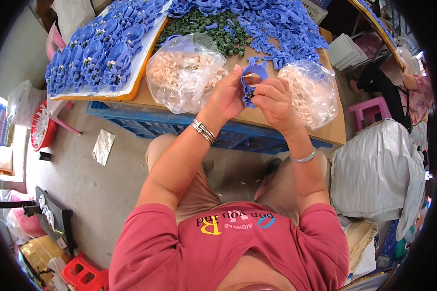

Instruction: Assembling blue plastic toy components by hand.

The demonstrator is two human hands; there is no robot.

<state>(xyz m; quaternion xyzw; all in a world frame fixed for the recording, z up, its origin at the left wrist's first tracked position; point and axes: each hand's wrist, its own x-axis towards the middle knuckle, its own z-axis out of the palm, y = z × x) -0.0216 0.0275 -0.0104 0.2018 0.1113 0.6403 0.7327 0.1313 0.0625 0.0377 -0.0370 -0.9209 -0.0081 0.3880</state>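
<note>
Between my hands, over the table's near edge, is a blue plastic part (254,69) with a round ring and a smaller lower section. My left hand (226,95) grips its left side, fingers closed. The fingers of my right hand (277,103) are pinched against the lower section, where a bit of dark green shows; any small piece between those fingertips is hidden. Beside my left hand sits a clear bag (179,72) of small pale pink plastic pieces. A second clear bag (310,92) of such pieces lies just right of my right hand.
Blue parts (281,26) and dark green pieces (204,31) are heaped at the table's back. On the left, a wood-edged tray (131,92) carries rows of blue assemblies (94,56). Blue crates (126,121) support the cardboard top. A pink stool (369,107) and white sack (378,169) stand right.
</note>
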